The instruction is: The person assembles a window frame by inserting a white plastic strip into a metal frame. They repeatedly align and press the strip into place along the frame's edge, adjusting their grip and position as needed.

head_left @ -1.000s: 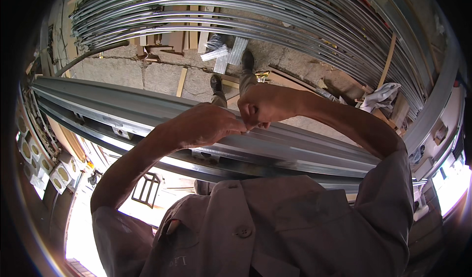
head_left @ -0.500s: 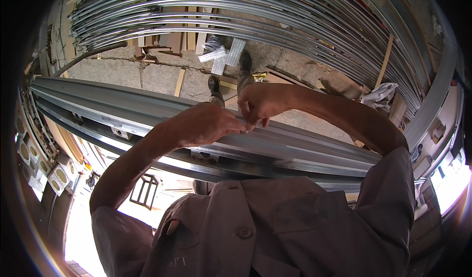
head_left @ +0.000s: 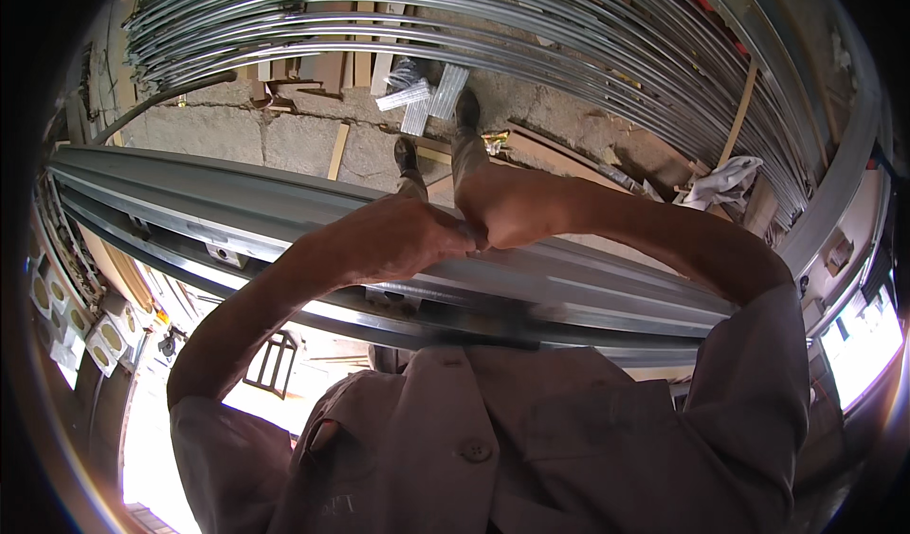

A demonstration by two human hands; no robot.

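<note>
Both of my hands meet above a long grey metal profile [head_left: 588, 278] that crosses in front of my body. My left hand [head_left: 403, 238] is closed, thumb and fingers pressed together at its right end. Against those fingertips sits my right hand [head_left: 507, 207], its fingers curled in and partly hidden behind the back of the hand. Whatever is pinched between them is too small or too covered to make out. Below the hands, the profile has lengthwise ridges, and a small metal bracket [head_left: 227, 253] shows along its lower side at the left.
Beyond the profile, a wide bundle of thin metal rods [head_left: 455, 8] lies across the floor. Wood strips [head_left: 338, 150] and silvery flat pieces [head_left: 448, 91] lie near my shoes [head_left: 406, 155]. A crumpled white sheet [head_left: 725, 183] is at the right; a dark frame [head_left: 273, 363] stands lower left.
My right hand has turned and its fingers, which showed pointing down before, are now tucked in against the left fingertips. The left hand stays nearly in place. The view has shifted slightly.
</note>
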